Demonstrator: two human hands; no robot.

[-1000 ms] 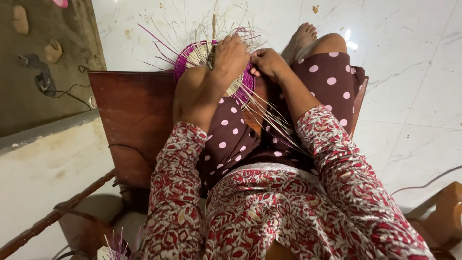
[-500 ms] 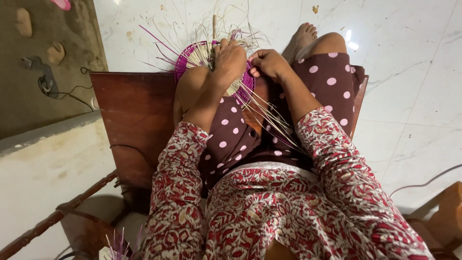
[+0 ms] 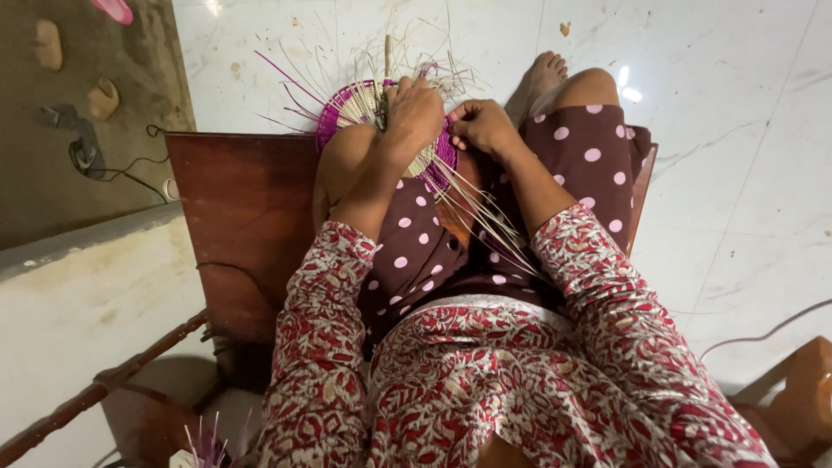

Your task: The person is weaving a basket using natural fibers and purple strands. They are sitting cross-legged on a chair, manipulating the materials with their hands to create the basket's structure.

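Under the left hand (image 3: pixel 414 111), gripping the woven disc (image 3: pixel 364 106), right hand (image 3: pixel 482 126) pinches strands (image 3: pixel 485 217); weaving underway, needing steady tension

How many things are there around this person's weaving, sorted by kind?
Woven discs, purple and cream: 1
Hands at work on it: 2, left hand and right hand
Bundles of loose pale strands: 1
Wooden seats: 1
Sandals on the brown floor: 2
Total: 7

A woven disc (image 3: pixel 364 108) of matt, perhaps straw strands lies beyond a dark polished wooden seat (image 3: pixel 234 208) on the glossy marble-like floor (image 3: pixel 737 173).
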